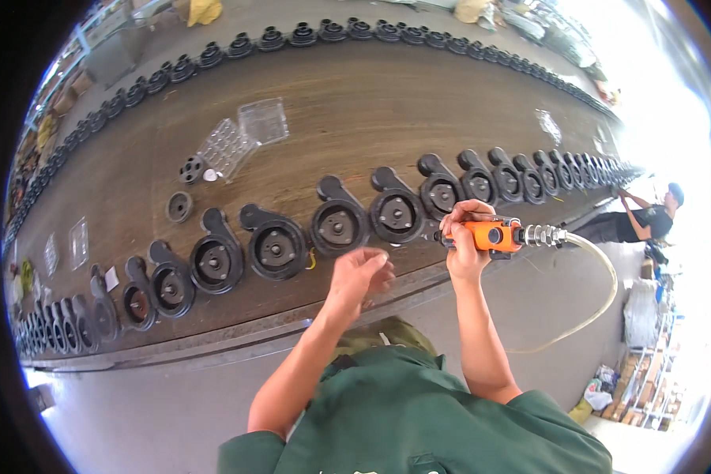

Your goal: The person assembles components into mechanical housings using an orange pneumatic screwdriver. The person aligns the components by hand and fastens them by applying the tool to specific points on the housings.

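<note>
My right hand (468,237) is wrapped round an orange air-powered driver (494,236) at the table's near edge. A metal coupling and a pale air hose (608,272) run from its right end. To the left, my left hand (359,278) hovers over the near edge, its fingers curled and slightly blurred; whether anything small is in them I cannot tell. Just beyond it stands a black round housing (339,227) with a side spout, and another such housing (396,215) sits to its right. Both show a metal stud in the middle of their open faces.
Similar housings (277,248) line the near edge of the long brown table (316,118); another row (303,34) follows the far edge. Clear plastic trays (262,121), a black ring (179,207) and a black holed disc (191,169) lie between. Another person (648,217) works at the far right.
</note>
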